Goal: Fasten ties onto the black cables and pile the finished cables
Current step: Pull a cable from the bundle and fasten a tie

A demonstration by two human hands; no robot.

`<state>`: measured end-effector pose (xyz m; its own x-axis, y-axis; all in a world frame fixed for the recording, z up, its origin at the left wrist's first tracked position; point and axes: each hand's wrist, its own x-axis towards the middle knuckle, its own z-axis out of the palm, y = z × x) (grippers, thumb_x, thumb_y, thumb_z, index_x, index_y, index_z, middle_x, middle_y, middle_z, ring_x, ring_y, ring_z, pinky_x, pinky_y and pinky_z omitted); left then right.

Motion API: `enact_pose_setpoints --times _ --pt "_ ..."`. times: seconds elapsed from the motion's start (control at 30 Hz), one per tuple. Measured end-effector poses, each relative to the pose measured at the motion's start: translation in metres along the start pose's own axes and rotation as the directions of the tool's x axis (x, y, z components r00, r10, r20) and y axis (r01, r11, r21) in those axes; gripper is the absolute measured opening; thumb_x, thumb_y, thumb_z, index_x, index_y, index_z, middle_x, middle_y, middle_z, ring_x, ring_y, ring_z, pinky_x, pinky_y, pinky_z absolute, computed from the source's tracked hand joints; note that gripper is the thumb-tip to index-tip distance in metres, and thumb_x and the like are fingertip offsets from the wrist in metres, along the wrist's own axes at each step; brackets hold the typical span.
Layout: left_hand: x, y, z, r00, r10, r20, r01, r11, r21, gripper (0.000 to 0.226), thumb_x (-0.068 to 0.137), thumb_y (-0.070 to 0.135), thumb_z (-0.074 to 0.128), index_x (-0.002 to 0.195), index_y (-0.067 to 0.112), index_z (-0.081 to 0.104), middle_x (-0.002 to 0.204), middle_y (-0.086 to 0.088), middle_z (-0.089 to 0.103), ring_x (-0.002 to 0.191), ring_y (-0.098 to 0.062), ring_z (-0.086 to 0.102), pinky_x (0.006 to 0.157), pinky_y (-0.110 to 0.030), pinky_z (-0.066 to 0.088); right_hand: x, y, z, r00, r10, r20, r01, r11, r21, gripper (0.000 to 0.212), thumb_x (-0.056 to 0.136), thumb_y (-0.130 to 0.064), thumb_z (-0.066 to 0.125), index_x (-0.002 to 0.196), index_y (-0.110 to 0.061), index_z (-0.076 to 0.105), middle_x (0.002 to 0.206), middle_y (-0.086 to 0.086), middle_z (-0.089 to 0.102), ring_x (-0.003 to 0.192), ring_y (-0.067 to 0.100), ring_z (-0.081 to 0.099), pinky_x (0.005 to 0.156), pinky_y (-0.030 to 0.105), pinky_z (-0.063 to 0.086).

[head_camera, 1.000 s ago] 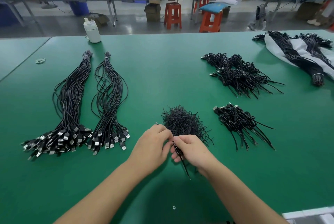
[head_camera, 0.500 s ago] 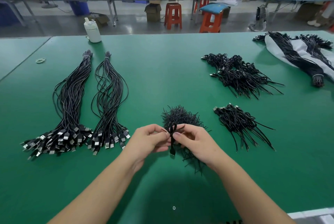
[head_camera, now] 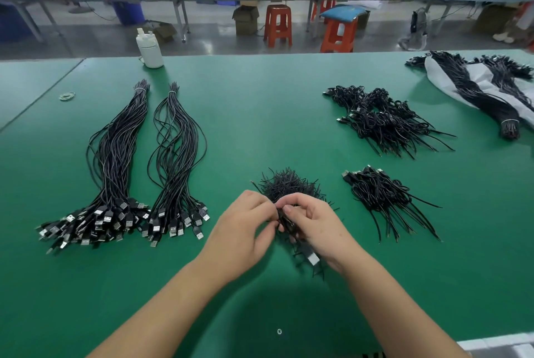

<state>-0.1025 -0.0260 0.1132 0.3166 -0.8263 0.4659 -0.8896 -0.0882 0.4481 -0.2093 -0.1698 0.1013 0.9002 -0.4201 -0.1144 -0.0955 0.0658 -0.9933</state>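
Observation:
My left hand [head_camera: 242, 230] and my right hand [head_camera: 315, 224] meet above the green table [head_camera: 260, 115], both pinching a coiled black cable [head_camera: 289, 227] with a black tie at its top. Its USB plug [head_camera: 312, 258] hangs out below my right palm. Just behind the hands lies a heap of loose black ties [head_camera: 286, 184]. Two long bundles of untied black USB cables [head_camera: 115, 172] [head_camera: 176, 167] lie to the left. A small pile of tied cables [head_camera: 381, 195] sits to the right, and a bigger pile [head_camera: 381, 120] lies behind it.
A white bottle [head_camera: 150, 49] stands at the table's far edge. A rubber band [head_camera: 67, 95] lies far left. More banded cable bundles rest on a white sheet [head_camera: 476, 83] at the far right. Stools and benches stand beyond the table.
Both hands lifted the cable from the table surface up toward the tie heap, and the fingers now work the tie at the coil's top. The plug end swung down under the right hand.

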Motion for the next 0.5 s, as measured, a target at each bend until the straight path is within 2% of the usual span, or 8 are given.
enact_pose_setpoints --times 0.07,0.13,0.2,0.27,0.3,0.37,0.43,0.5 --pt "-0.0008 0.0008 0.0003 0.983 -0.182 -0.033 0.177 0.977 -0.120 0.011 0.084 0.009 0.069 0.082 0.016 0.062 0.085 0.008 0.060 0.085 -0.010 0.056 0.078 -0.024 0.045 -0.0033 0.0010 -0.0018 0.997 0.000 0.079 -0.005 0.998 0.062 0.023 0.099 -0.001 0.053 0.114 -0.012 0.067 0.087 0.007 0.071 0.075 0.015 0.062 0.075 0.029 0.053" --pt "0.0000 0.0012 -0.0004 0.924 -0.381 -0.017 0.366 0.898 -0.243 0.015 0.083 0.010 0.072 0.078 0.021 0.063 0.078 0.012 0.065 0.075 -0.005 0.060 0.069 -0.015 0.043 -0.0040 0.0033 -0.0014 0.995 -0.014 0.100 0.012 1.000 0.028 0.030 0.095 0.005 0.057 0.118 -0.012 0.066 0.094 0.008 0.068 0.083 0.018 0.059 0.087 0.032 0.051" --pt "0.0024 -0.0007 -0.0001 0.862 -0.500 0.084 0.494 0.792 -0.358 0.016 0.083 0.011 0.073 0.075 0.020 0.063 0.072 0.013 0.065 0.063 -0.005 0.058 0.060 -0.015 0.041 -0.0026 0.0037 -0.0003 0.998 -0.044 0.050 0.050 0.993 -0.110 0.030 0.093 0.002 0.062 0.109 -0.021 0.070 0.090 0.004 0.063 0.079 0.016 0.052 0.082 0.028 0.047" --pt "0.0039 -0.0011 -0.0016 0.835 -0.514 0.197 0.544 0.718 -0.434 0.018 0.086 0.012 0.073 0.074 0.018 0.062 0.069 0.008 0.064 0.059 -0.010 0.050 0.056 -0.021 0.039 -0.0004 0.0026 -0.0005 0.994 -0.110 -0.029 0.095 0.945 -0.314 0.024 0.090 -0.013 0.071 0.091 -0.037 0.070 0.088 -0.005 0.059 0.075 0.008 0.052 0.077 0.019 0.043" --pt "0.0039 -0.0008 -0.0028 0.843 -0.494 0.213 0.536 0.733 -0.420 0.019 0.086 0.013 0.073 0.074 0.020 0.061 0.070 0.005 0.064 0.060 -0.010 0.050 0.058 -0.024 0.042 0.0004 0.0023 -0.0014 0.990 -0.128 -0.060 0.095 0.919 -0.382 0.020 0.089 -0.021 0.074 0.084 -0.040 0.069 0.090 -0.008 0.058 0.076 0.006 0.054 0.077 0.018 0.043" --pt "0.0033 -0.0013 -0.0047 0.903 -0.407 0.140 0.430 0.869 -0.247 0.019 0.087 0.018 0.071 0.075 0.027 0.059 0.075 0.006 0.064 0.070 -0.008 0.056 0.069 -0.027 0.048 0.0017 0.0047 -0.0031 0.990 -0.121 -0.068 0.087 0.922 -0.377 0.018 0.089 -0.026 0.073 0.075 -0.036 0.071 0.085 -0.011 0.059 0.071 0.008 0.053 0.070 0.020 0.043" --pt "0.0035 -0.0004 -0.0061 0.977 -0.210 0.032 0.210 0.978 0.008 0.013 0.087 0.020 0.068 0.081 0.027 0.059 0.078 0.009 0.061 0.080 -0.013 0.054 0.073 -0.034 0.048 0.0026 0.0070 -0.0016 0.996 -0.079 -0.041 0.065 0.959 -0.276 0.016 0.093 -0.026 0.068 0.077 -0.025 0.072 0.064 -0.013 0.050 0.054 0.006 0.038 0.053 0.018 0.034" --pt "0.0046 -0.0028 -0.0051 1.000 0.014 0.016 -0.017 0.977 0.214 0.007 0.088 0.018 0.066 0.083 0.019 0.061 0.081 0.007 0.062 0.082 -0.021 0.052 0.070 -0.038 0.048 0.0048 0.0090 0.0003 0.997 -0.036 -0.065 0.020 0.972 -0.236 0.012 0.095 -0.026 0.066 0.088 -0.020 0.074 0.052 -0.015 0.045 0.046 0.002 0.032 0.046 0.014 0.028"
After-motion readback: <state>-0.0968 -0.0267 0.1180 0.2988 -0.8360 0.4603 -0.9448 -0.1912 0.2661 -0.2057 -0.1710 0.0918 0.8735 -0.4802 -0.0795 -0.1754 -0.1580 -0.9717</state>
